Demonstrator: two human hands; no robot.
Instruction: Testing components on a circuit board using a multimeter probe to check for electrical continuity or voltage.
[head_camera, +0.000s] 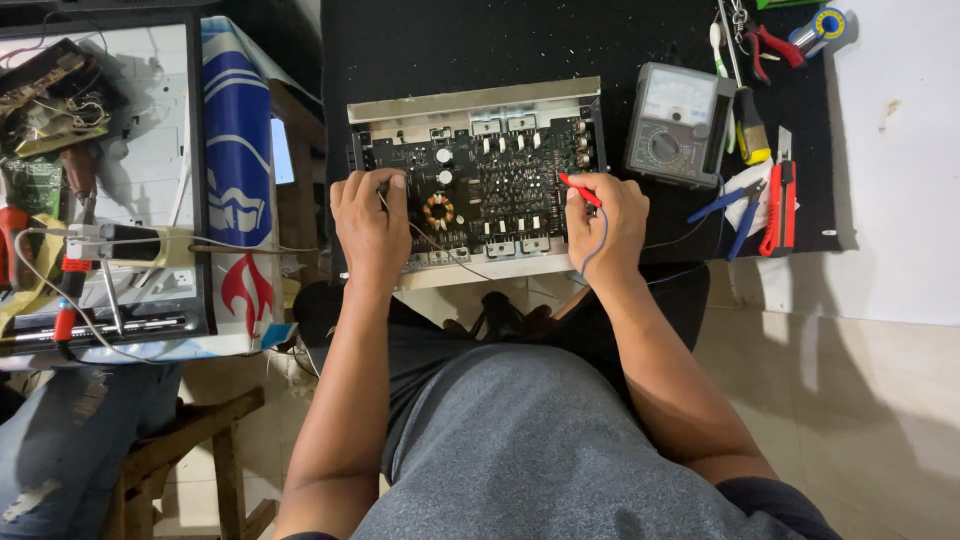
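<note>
An open amplifier chassis with a black circuit board (485, 170) lies on a black mat in front of me. My left hand (372, 220) rests on the board's left side, fingers closed on a black test probe whose thin lead runs across the board. My right hand (608, 222) pinches a red test probe (579, 188) and touches its tip to the board's right side. A copper toroid coil (438, 210) sits between my hands. The grey analog multimeter (678, 124) stands just right of the chassis.
Blue pliers (735, 208), a red utility knife (780, 205), a yellow-handled screwdriver (750, 128), red cutters (772, 45) and a solder spool (828, 24) lie at the right. A device with wires and clips (100, 180) sits left. A wooden stool (190, 440) and another person's jeans (70, 440) are lower left.
</note>
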